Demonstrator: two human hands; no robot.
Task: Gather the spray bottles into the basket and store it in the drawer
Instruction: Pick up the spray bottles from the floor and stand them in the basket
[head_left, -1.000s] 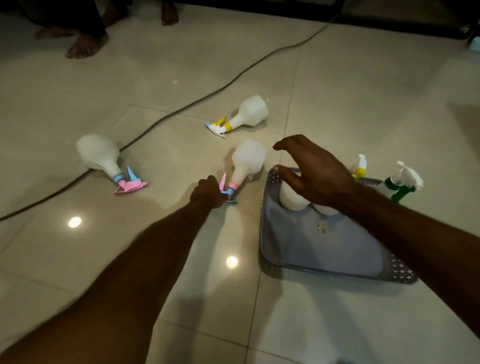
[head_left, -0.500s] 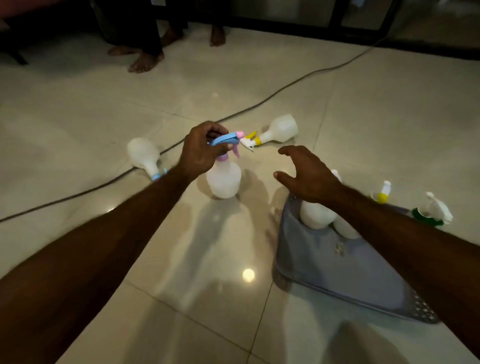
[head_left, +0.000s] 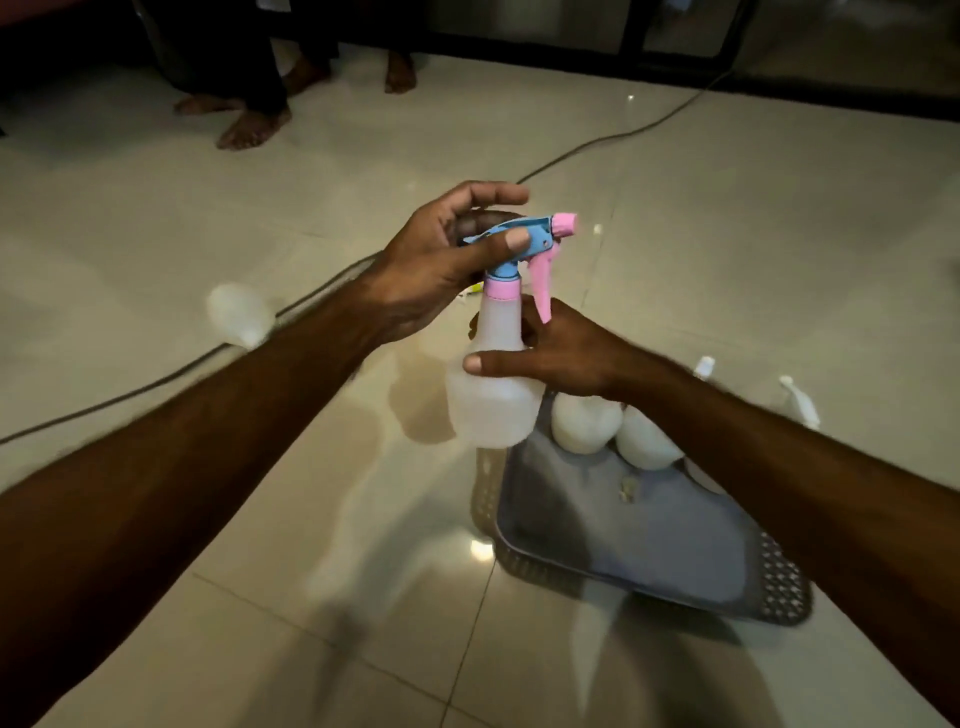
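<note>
Body, head view, 1 person: 2 bare forearms, no sleeves visible up to frame edge; no watch, band or ring seen on either side. Left bare hand (head_left: 441, 260): thumbnail short, pale, plainly visible; knuckle creases show on back. Right bare hand (head_left: 563, 351): thumbnail short, faces camera; wrist w/ no covering. Both forearms motion-blurred toward lower frame corners, detail there cannot be told. No gloves. Elbows & upper arms out of frame
</note>
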